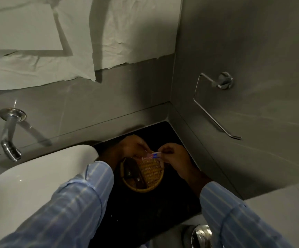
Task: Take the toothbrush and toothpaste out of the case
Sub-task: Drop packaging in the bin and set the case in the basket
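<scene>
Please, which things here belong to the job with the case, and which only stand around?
In the job:
- left hand
- right hand, pinching a small white-and-blue item, too blurred to name
- woven basket, under both hands

Only standing around:
- washbasin
- wall tap
- metal holder

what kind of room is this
Most likely a bathroom: a white basin under a wall-mounted chrome tap, and a chrome holder bar fixed to the grey tiled side wall.

Two hands [134, 145] [173, 154], one wicker basket [145, 176], one basin [28, 176], one tap [10, 136], one towel ring [215, 104]
</scene>
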`<state>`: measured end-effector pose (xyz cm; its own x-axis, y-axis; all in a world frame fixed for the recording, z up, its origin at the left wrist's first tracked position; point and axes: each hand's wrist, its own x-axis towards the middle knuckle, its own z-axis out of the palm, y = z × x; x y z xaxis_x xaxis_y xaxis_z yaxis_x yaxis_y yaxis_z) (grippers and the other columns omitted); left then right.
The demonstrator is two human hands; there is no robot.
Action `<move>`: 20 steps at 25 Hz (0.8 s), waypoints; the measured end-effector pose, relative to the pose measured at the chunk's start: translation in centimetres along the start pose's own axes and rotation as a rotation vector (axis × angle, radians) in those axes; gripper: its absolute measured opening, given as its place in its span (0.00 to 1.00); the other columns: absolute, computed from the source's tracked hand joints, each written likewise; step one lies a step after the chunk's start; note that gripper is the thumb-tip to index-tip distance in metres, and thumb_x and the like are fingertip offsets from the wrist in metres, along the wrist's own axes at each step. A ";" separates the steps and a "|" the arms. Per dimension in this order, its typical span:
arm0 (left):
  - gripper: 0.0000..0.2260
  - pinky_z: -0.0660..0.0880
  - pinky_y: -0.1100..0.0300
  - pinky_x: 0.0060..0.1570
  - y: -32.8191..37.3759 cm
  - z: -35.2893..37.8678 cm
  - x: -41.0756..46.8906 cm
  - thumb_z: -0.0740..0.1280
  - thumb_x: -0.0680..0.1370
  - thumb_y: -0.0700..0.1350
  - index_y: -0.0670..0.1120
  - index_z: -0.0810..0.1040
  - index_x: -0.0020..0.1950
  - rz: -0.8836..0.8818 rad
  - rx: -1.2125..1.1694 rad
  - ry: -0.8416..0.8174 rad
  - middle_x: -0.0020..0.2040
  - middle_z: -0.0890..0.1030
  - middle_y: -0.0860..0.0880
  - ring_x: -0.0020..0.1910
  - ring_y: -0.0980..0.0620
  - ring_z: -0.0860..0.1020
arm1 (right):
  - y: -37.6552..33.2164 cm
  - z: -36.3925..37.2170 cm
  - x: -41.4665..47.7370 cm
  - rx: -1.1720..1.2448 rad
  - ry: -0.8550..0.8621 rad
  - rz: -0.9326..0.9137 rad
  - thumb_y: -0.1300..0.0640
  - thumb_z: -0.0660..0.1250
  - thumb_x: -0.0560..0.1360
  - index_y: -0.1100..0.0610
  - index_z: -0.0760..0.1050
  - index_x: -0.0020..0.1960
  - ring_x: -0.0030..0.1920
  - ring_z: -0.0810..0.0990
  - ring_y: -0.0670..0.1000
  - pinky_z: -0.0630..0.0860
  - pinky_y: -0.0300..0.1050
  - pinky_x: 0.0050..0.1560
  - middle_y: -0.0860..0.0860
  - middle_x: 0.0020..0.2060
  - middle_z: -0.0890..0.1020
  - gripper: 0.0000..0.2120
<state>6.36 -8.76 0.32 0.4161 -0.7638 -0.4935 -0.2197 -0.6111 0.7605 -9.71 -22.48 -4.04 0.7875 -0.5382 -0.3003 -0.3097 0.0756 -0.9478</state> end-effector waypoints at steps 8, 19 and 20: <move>0.06 0.81 0.65 0.36 -1.7 -1.2 4.8 0.76 0.71 0.38 0.41 0.86 0.47 -0.075 0.129 -0.181 0.40 0.85 0.43 0.32 0.55 0.84 | 1.6 1.8 3.8 -0.500 -0.198 0.006 0.49 0.78 0.66 0.57 0.87 0.45 0.38 0.85 0.48 0.81 0.45 0.43 0.56 0.41 0.87 0.13; 0.11 0.82 0.65 0.33 -5.5 -5.3 10.4 0.70 0.76 0.37 0.30 0.81 0.54 -0.310 0.123 -0.141 0.39 0.83 0.40 0.32 0.52 0.81 | 3.2 1.9 7.6 -0.218 -0.004 0.333 0.60 0.77 0.68 0.63 0.85 0.47 0.46 0.85 0.57 0.81 0.50 0.50 0.60 0.45 0.87 0.10; 0.11 0.82 0.64 0.34 -5.7 -4.9 11.1 0.70 0.76 0.37 0.30 0.81 0.54 -0.336 0.134 -0.129 0.39 0.83 0.41 0.32 0.52 0.81 | 3.3 2.3 7.9 -0.197 0.000 0.347 0.61 0.76 0.69 0.62 0.85 0.47 0.47 0.85 0.58 0.82 0.50 0.51 0.59 0.45 0.86 0.09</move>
<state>16.57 -12.68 -7.41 0.3723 -0.5311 -0.7611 -0.2073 -0.8470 0.4895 -3.27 -24.57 -9.83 0.6185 -0.5087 -0.5989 -0.6533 0.0905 -0.7517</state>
